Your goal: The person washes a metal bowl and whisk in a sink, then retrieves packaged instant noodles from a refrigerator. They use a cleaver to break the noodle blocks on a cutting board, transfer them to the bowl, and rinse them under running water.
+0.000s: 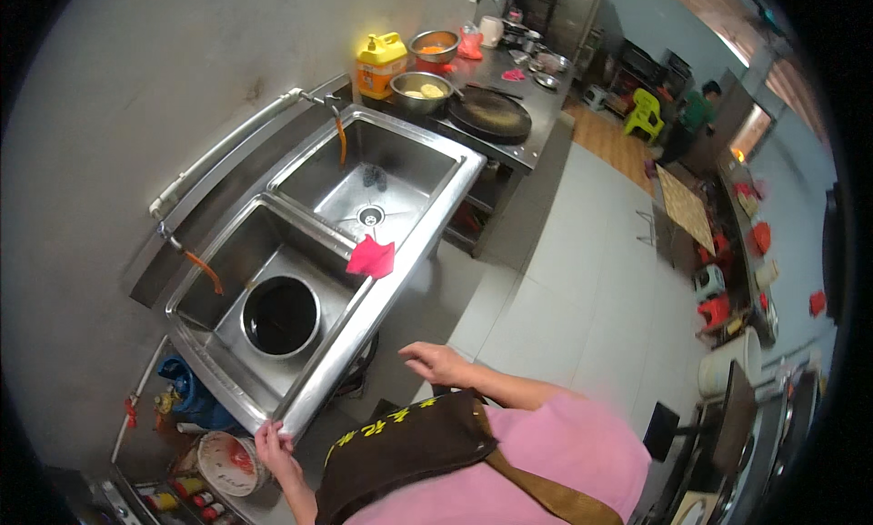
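My left hand (276,450) is at the near corner of a stainless steel double-bowl sink (402,279), its fingertips at the rim. Whether they press on it I cannot tell. My right hand (433,364) hangs over the floor beside the sink's front edge, loosely bent and holding nothing. In the nearer bowl stands a round metal pot (281,316) with dark contents or a dark inside. A bright pink cloth (372,257) is draped over the divider at the front rim. Dark scouring pads (374,176) lie near the drain (370,216) in the farther bowl.
Beyond the sink, a steel counter (525,109) holds a yellow jug (381,65), metal bowls (421,93) and a round black griddle (490,115). A blue gas cylinder (194,392) and white bucket (230,465) stand left. A person (692,119) is across the room.
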Demonstrator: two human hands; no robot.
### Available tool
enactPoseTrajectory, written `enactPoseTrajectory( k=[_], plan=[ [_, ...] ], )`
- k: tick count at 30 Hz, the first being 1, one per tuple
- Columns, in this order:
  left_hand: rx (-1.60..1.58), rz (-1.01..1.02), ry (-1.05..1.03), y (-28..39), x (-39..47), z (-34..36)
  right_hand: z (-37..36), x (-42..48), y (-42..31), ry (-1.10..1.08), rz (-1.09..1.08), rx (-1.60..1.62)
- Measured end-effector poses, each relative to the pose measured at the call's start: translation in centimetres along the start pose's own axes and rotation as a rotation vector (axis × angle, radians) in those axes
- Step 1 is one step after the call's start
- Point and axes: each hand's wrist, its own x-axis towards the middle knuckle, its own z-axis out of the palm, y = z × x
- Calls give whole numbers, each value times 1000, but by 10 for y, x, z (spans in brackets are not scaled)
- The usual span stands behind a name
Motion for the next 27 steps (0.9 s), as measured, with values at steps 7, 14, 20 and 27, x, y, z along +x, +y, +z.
enactPoseTrajectory(
  k=[7, 14, 20, 27],
  plan=[
    [47, -49, -166, -2, 28, 236, -137, 8, 99, 187, 421, 206],
    [134, -32, -249, -2, 90, 349, -162, 42, 185, 284, 468, 311],
    [-118, -28, -191, -18, 187, 438, -209, 108, 241, 276, 447, 231],
    [-32, -99, -300, -33, 249, 563, -285, 213, 309, 327, 592, 588]
  ],
)
